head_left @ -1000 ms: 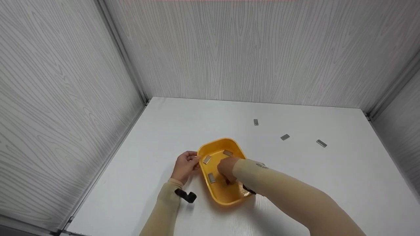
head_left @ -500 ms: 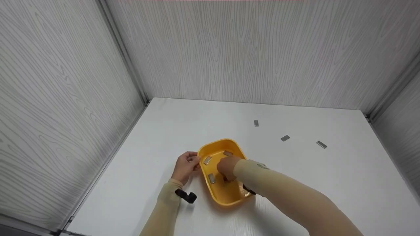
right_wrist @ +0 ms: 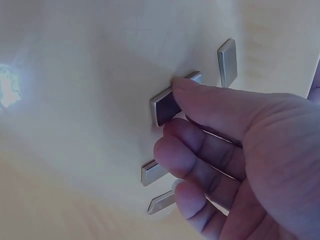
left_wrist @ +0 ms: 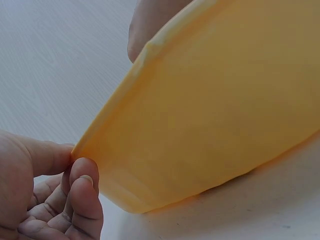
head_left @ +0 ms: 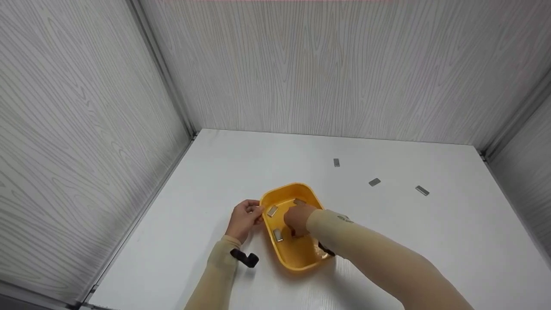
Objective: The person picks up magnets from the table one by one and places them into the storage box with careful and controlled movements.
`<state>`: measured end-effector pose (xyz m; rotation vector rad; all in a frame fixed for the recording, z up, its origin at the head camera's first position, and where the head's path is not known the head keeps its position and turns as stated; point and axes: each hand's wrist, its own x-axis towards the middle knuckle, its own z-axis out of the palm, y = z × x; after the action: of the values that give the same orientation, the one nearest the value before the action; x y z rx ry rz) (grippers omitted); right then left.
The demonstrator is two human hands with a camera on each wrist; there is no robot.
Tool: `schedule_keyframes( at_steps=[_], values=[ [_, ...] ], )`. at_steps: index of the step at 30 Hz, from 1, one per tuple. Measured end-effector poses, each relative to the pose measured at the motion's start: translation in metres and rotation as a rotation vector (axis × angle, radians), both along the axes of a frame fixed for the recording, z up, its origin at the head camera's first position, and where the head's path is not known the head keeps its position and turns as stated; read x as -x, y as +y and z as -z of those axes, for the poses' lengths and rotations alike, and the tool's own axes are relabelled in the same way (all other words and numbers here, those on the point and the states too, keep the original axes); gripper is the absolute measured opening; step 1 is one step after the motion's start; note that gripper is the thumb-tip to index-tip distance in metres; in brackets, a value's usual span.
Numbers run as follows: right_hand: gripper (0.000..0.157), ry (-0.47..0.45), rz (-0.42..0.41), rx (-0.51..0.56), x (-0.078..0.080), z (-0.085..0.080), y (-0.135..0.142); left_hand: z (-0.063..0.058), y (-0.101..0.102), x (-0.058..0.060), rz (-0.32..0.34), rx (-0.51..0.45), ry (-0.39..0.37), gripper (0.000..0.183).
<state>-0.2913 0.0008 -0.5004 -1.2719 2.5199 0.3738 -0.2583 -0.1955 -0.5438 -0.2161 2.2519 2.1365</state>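
Note:
A yellow plastic bin (head_left: pixel 296 270) stands on the table, and my left hand (head_left: pixel 242 220) pinches its left rim between thumb and fingers. Inside the bin is my right hand (head_left: pixel 298 218), reaching down to the floor. The right wrist view shows its thumb and fingertips pinching a small silver rectangular metal block (right_wrist: pixel 163 108), held at a tilt. Several similar blocks lie around it on the bin floor: one upper right (right_wrist: pixel 228 62), two beneath the fingers, a lower block (right_wrist: pixel 153 173) and a lowest block (right_wrist: pixel 161 202). My right forearm covers the bin's right side in the head view.
On the white table (head_left: pixel 193 189) beyond the bin lie three more metal blocks: a far one (head_left: pixel 336 162), a middle one (head_left: pixel 374 182) and a right one (head_left: pixel 422 190). Grey wood-grain panels (head_left: pixel 301 69) enclose the table at the back and sides.
The fingers of my right hand have shifted very slightly toward the far left inside the bin. My left hand keeps its hold on the rim.

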Motion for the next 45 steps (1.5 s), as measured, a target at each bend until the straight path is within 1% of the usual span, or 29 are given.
schedule_keyframes(
  at_steps=[2, 5, 10, 13, 18, 21, 24, 28, 30, 33, 36, 39, 42, 45],
  values=[
    [0.018, 0.01, 0.001, 0.012, -0.002, -0.003, 0.001, 0.001, 0.0, 0.0, 0.003, -0.011, 0.007, 0.026],
    [0.022, 0.019, 0.023, 0.028, -0.005, -0.01, 0.003, 0.001, 0.0, 0.0, 0.011, -0.03, 0.021, 0.026],
    [0.019, 0.005, 0.079, 0.058, -0.005, -0.021, 0.008, 0.001, 0.0, 0.0, 0.016, -0.026, 0.027, 0.027],
    [0.017, -0.004, 0.107, 0.077, -0.004, -0.024, 0.01, 0.002, 0.0, -0.001, 0.014, -0.021, 0.024, 0.028],
    [0.016, -0.03, 0.176, 0.109, 0.0, -0.029, 0.015, 0.002, -0.001, -0.001, 0.011, -0.018, 0.022, 0.027],
    [0.014, -0.032, 0.195, 0.132, 0.003, -0.032, 0.017, 0.001, -0.001, -0.001, 0.011, -0.014, 0.017, 0.027],
    [0.016, -0.02, 0.195, 0.149, 0.006, -0.036, 0.021, 0.0, -0.001, -0.001, 0.006, -0.014, 0.008, 0.028],
    [0.014, -0.027, 0.219, 0.178, 0.009, -0.046, 0.028, 0.0, -0.001, -0.001, -0.001, -0.011, 0.003, 0.027],
    [0.014, -0.032, 0.224, 0.216, 0.012, -0.051, 0.034, 0.001, -0.001, -0.001, 0.0, -0.01, 0.007, 0.026],
    [0.02, -0.02, 0.206, 0.291, 0.017, -0.059, 0.047, 0.001, 0.0, -0.002, 0.008, -0.021, 0.02, 0.027],
    [0.017, 0.004, 0.218, 0.389, 0.025, -0.063, 0.066, 0.002, 0.0, -0.002, 0.016, -0.025, 0.035, 0.028],
    [0.006, 0.008, 0.276, 0.475, 0.034, -0.064, 0.089, 0.001, 0.001, -0.002, 0.008, -0.019, 0.03, 0.028],
    [0.009, -0.003, 0.344, 0.54, 0.042, -0.06, 0.115, 0.0, 0.001, -0.002, 0.002, -0.014, 0.013, 0.026],
    [0.012, -0.022, 0.408, 0.574, 0.048, -0.056, 0.141, -0.001, 0.001, -0.002, 0.001, -0.016, 0.003, 0.025]
  ],
)
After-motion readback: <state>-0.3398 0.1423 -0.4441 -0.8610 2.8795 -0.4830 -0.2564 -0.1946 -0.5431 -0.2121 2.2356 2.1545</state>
